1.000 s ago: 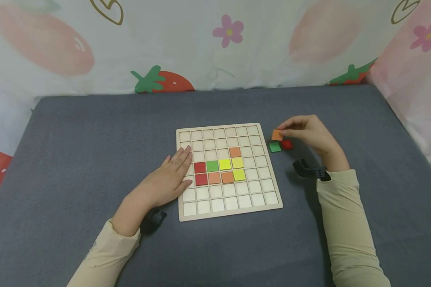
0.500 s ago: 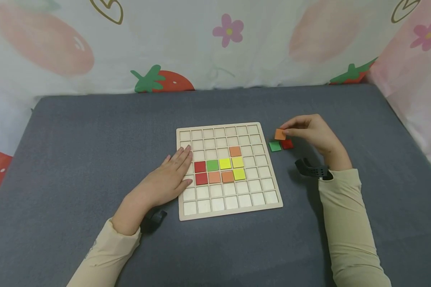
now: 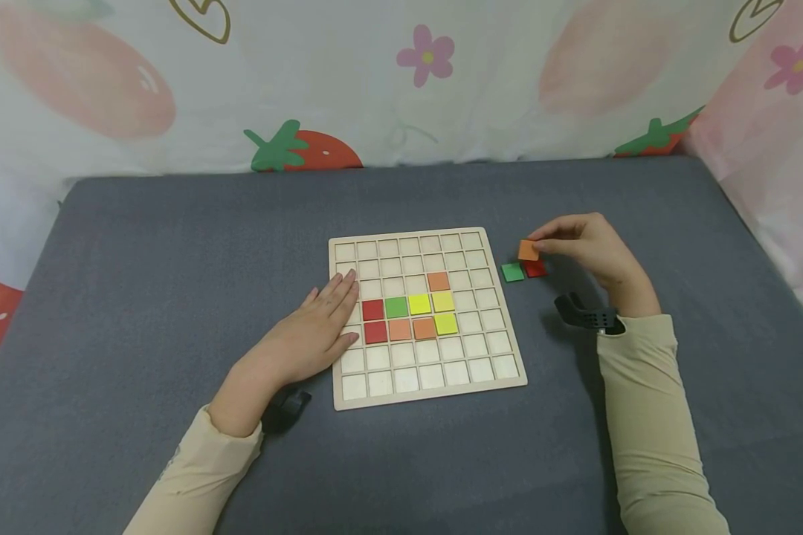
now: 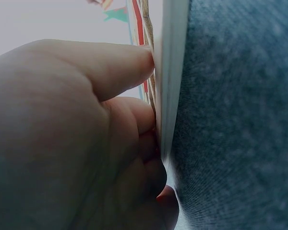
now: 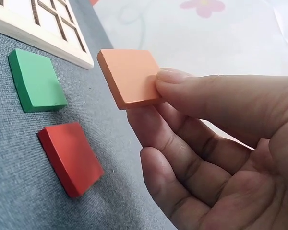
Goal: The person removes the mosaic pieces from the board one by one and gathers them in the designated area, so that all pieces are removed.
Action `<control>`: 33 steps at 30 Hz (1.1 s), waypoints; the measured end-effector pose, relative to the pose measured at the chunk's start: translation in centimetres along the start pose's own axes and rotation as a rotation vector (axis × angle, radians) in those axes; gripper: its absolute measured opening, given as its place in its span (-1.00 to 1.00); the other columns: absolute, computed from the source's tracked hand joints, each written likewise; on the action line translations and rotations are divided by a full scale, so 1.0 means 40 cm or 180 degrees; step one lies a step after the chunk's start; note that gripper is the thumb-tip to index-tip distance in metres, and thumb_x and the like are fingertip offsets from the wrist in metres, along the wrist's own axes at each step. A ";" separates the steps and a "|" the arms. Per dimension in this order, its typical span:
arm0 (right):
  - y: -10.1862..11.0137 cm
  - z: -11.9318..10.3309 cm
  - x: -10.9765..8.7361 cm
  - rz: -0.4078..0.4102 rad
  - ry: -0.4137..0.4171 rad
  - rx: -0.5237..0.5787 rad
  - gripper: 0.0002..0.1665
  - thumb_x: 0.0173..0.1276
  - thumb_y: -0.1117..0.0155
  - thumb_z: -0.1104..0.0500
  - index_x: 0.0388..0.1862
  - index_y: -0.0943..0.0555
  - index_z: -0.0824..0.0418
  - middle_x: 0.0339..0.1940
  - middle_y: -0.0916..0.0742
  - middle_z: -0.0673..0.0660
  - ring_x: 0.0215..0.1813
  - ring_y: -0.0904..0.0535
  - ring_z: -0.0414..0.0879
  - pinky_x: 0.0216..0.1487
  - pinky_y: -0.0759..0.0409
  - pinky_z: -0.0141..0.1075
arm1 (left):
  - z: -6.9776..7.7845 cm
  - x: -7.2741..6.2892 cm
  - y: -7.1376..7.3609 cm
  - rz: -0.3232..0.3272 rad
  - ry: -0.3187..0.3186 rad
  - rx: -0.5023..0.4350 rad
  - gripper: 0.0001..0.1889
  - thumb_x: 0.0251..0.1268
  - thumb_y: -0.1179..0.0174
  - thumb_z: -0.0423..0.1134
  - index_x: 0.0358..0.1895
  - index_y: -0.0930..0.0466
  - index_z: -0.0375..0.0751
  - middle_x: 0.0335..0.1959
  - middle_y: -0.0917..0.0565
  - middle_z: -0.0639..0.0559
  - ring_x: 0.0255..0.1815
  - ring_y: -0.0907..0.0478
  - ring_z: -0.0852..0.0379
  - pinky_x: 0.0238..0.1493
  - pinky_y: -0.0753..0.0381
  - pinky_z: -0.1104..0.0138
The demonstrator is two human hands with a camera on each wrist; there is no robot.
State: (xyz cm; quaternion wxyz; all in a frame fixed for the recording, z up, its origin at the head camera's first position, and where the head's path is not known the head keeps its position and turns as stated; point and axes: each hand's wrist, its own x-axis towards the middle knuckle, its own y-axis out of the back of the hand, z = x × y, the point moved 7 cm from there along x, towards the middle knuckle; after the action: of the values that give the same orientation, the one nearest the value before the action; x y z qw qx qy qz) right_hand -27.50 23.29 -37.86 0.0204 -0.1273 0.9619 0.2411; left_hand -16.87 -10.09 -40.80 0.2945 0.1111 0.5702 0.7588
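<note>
Between thumb and fingers, my right hand (image 3: 585, 249) pinches an orange square tile (image 5: 129, 76), held above the table to the right of the board. Beneath it lie a green tile (image 5: 37, 80) and a red tile (image 5: 73, 157), side by side on the cloth. My left hand (image 3: 308, 338) rests with fingers extended on the left edge of the wooden grid board (image 3: 428, 397); in the left wrist view the thumb (image 4: 120, 67) touches the board's rim. Red, green, yellow and orange tiles fill several middle cells, including a lone orange tile (image 3: 438, 281) above the others.
A dark grey cloth (image 3: 194, 245) covers the table. Behind it hangs a pale curtain (image 3: 482, 96) printed with strawberries and flowers. A black wrist device (image 3: 582, 313) sits below the right hand, and another black device (image 3: 288, 410) is beside the left wrist.
My right hand has shifted slightly to the right with the orange tile, away from the board. The left hand and the tiles on the board stay where they were.
</note>
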 end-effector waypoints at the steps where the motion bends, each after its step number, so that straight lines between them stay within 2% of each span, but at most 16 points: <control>1: 0.002 0.001 -0.001 0.0012 0.0001 0.0000 -0.77 0.28 -0.29 0.30 -0.12 -0.66 0.42 -0.33 -0.73 -0.05 -0.24 -0.61 -0.18 -0.14 -0.54 -0.37 | 0.000 0.000 0.000 0.0001 -0.0001 -0.0001 -0.29 0.43 0.03 -0.11 0.46 0.10 -0.43 0.51 0.15 -0.22 0.51 0.24 -0.10 0.42 0.10 0.00; 23: 0.028 0.016 -0.007 0.0091 0.0073 0.0007 -0.78 0.30 -0.25 0.33 -0.15 -0.65 0.46 -0.39 -0.72 -0.05 -0.30 -0.58 -0.09 -0.23 -0.55 -0.35 | 0.001 0.000 0.002 0.0006 0.0028 0.0003 -0.29 0.43 0.03 -0.11 0.46 0.08 -0.43 0.51 0.15 -0.22 0.51 0.23 -0.09 0.42 0.10 0.01; 33: 0.040 0.033 -0.011 0.0144 -0.0058 -0.0184 -0.78 0.30 -0.25 0.31 -0.15 -0.66 0.44 -0.39 -0.70 -0.10 -0.32 -0.55 -0.15 -0.23 -0.54 -0.39 | 0.002 0.001 0.002 -0.0024 0.0032 -0.0006 -0.28 0.43 0.03 -0.11 0.46 0.09 -0.42 0.51 0.15 -0.21 0.51 0.24 -0.09 0.42 0.11 0.00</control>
State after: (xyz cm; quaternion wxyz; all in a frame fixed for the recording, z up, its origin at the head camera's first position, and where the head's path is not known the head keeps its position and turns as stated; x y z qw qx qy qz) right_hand -27.51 25.40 -38.24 0.0199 -0.1039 0.9569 0.2704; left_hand -16.90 -10.01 -40.72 0.2946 0.1049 0.5714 0.7587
